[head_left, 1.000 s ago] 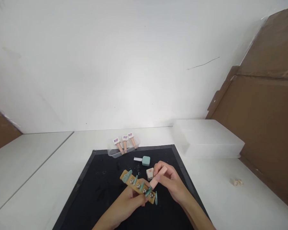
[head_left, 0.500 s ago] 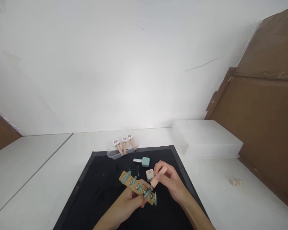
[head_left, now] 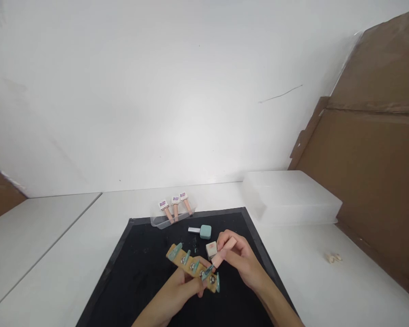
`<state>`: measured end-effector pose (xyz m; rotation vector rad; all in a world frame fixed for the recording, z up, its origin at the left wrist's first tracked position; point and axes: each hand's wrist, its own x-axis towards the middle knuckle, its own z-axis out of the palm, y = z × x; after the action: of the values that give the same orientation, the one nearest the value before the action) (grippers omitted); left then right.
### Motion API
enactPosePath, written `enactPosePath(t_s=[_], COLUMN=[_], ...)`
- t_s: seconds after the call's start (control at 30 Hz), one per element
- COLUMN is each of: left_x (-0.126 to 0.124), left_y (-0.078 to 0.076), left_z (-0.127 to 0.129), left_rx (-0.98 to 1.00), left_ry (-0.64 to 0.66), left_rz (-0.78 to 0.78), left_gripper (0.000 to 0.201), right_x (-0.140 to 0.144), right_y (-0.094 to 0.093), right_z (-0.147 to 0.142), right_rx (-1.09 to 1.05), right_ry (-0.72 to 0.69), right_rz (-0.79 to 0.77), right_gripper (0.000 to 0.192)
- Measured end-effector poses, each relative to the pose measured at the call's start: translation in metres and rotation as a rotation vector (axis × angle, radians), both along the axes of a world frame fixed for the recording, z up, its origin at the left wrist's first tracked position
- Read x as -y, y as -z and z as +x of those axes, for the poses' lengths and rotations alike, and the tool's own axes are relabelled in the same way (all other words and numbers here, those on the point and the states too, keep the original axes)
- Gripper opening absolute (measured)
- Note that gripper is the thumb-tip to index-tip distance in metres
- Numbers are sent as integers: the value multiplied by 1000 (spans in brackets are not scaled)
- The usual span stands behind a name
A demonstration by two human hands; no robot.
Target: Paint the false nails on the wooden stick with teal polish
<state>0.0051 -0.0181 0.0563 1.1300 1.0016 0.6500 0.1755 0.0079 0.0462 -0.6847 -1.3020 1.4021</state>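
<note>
Wooden strip has shifted slightly left since earlier.
Left hand grips its near edge; right hand pinches the pink brush cap. Light, rigid; wet nail tips smudge.

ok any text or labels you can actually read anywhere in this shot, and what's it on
No text here reads clearly enough to quote.
Three pink-handled bottles in the clear tray: white caps carry a small purple and red print, too small and blurred to read.
Square bottle by the right hand: a pinkish mark, unreadable.
Wooden holder in the left hand and the teal bottle: no lettering visible.
</note>
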Motion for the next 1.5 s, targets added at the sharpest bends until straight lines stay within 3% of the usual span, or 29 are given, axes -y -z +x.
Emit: enactPosePath(t_s=[0.17,0.37,0.63,0.87,1.13,1.33,1.5], left_x=[0,2,2,2,0,-1,-1], left_y=[0,4,8,9,20,22,23], left_z=[-1,-1,-5,-3,-9,-7,-9], left_rx=[6,36,66,156,207,259,268], left_ry=[5,-30,-41,-116,-103,-137,-125], left_rz=[1,-25,-17,-118,-134,-174,-181], left_gripper=[17,16,16,17,17,12,14], right_x=[-3,3,-2,2,-1,2,1], right_y=[2,-2,5,-2,1,-2,-1], right_z=[1,0,1,2,3,2,1], right_rx=[-89,-18,-97,-22,-82,-41,-44], right_ry=[83,-46,74,-50,79,-37,1], right_rz=[-8,52,58,104,129,150,159], right_gripper=[14,11,11,8,8,5,3])
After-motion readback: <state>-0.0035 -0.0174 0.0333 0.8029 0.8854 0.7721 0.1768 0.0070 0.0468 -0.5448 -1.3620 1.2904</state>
